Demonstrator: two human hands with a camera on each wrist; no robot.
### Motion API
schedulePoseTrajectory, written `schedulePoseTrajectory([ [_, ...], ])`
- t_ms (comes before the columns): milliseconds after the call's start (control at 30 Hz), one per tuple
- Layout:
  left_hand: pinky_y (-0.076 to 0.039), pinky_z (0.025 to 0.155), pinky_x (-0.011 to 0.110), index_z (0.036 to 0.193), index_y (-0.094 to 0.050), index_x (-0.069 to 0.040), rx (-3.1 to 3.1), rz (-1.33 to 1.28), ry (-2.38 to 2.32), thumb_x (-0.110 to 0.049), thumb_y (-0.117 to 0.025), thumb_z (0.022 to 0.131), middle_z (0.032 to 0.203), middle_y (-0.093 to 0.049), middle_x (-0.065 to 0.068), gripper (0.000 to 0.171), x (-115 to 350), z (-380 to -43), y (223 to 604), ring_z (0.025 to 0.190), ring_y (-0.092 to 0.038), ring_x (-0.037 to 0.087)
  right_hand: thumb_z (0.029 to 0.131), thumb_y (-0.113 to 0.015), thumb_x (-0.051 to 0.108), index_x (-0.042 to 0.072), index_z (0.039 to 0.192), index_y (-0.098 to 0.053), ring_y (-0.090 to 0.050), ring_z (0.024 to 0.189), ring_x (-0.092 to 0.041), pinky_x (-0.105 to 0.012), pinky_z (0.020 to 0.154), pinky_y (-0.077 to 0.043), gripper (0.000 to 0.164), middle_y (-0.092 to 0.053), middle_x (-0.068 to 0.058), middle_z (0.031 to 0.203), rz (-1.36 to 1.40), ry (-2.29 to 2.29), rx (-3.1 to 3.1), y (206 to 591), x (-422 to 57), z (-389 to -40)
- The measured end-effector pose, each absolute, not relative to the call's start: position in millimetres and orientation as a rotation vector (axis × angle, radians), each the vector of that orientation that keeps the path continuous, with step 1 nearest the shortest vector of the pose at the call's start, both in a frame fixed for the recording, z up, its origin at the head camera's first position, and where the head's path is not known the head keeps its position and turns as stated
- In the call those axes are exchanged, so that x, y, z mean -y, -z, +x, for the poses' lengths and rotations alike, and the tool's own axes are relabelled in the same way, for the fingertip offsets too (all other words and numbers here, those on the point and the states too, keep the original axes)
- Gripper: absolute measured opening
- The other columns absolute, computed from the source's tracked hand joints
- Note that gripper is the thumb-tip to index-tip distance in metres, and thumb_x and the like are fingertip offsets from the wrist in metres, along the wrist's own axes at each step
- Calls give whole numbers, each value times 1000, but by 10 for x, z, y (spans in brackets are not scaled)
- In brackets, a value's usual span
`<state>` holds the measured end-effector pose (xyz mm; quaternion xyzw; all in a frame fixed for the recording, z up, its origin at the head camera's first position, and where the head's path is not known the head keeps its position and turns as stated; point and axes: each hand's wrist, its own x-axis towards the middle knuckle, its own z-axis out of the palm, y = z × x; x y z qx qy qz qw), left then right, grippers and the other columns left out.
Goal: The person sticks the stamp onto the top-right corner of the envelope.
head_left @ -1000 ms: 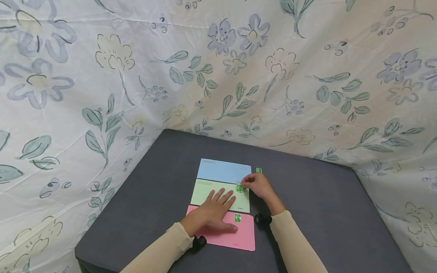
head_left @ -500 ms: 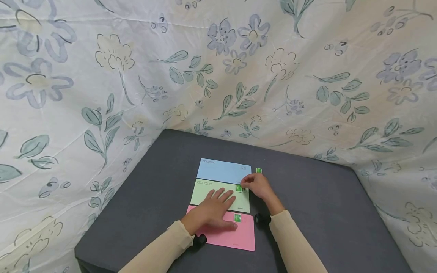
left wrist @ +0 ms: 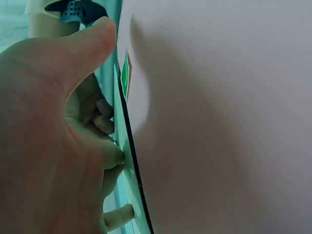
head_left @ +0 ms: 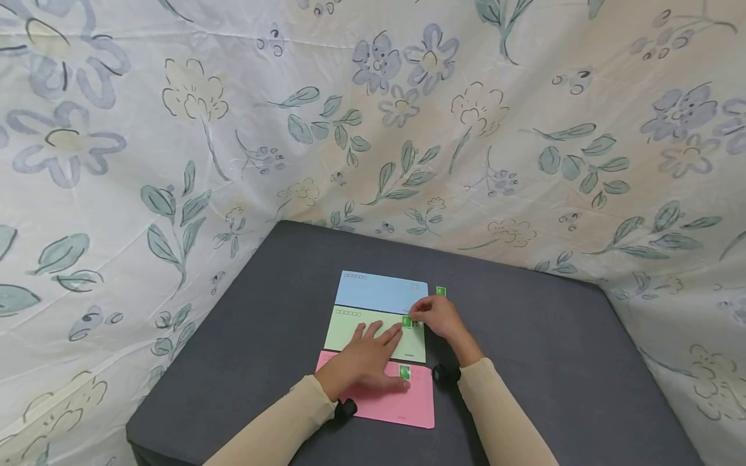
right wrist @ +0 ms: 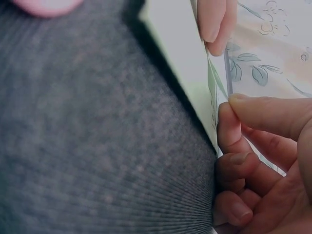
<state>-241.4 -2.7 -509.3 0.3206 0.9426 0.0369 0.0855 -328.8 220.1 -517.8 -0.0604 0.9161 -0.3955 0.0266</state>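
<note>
The small green stamp with a white border [head_left: 406, 321] is at the far right part of the pale-green paper envelope [head_left: 342, 333], its slightly longer axis running near to far. In the right-wrist view it slants up from the paper, its edge pinched between the thumb and index finger of the right hand [head_left: 440, 316]. The stamp lies to the left and slightly near of that pinch, so the right hand is the one to guide it; the printed box sits just to its right. The left hand [head_left: 366, 359] rests with fingers spread wide on the pale-green envelope, fingertips just left of the stamp, thumb over the pink paper envelope [head_left: 408, 404] on the near side. That one bears a similar green stamp [head_left: 405, 372]. On the far side lies the light-blue paper envelope [head_left: 373, 291], with a loose green stamp [head_left: 441, 291] just right of it on the dark grey bench [head_left: 245, 349].
</note>
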Motion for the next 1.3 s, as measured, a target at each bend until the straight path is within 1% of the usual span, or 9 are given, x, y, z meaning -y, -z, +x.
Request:
schedulePoseTrajectory([
  [233, -26, 125, 63, 172, -33, -16, -2813, 942, -107, -87, -56, 90, 179, -24, -5, 111, 5, -2398, 5076, 161, -26, 34, 96, -83, 12, 10, 89, -82, -63, 81, -21, -40, 76, -54, 7, -73, 1, 84, -186, 1199, -2842, 5166, -2180, -3283],
  [600, -24, 126, 63, 173, -32, -19, -2826, 928, -87, -90, -54, 88, 179, -22, -7, 113, -22, -2405, 5115, 161, -25, 33, 96, -83, 12, 10, 89, -82, -62, 80, -21, -39, 74, -54, 8, -72, 0, 84, -179, 1180, -2848, 5159, -2173, -3289],
  [1100, -25, 126, 63, 173, -33, -19, -2829, 920, -70, -90, -56, 87, 179, -23, -7, 114, -32, -2400, 5107, 161, -26, 33, 96, -83, 11, 10, 89, -82, -63, 81, -22, -42, 76, -56, 7, -72, 0, 84, -197, 1181, -2849, 5164, -2166, -3278],
  [1300, -25, 126, 63, 173, -32, -20, -2827, 918, -59, -91, -56, 86, 179, -22, -7, 115, -43, -2423, 5142, 161, -25, 34, 96, -83, 12, 11, 90, -82, -64, 83, -22, -42, 78, -57, 6, -73, -1, 87, -178, 1196, -2842, 5196, -2181, -3300],
])
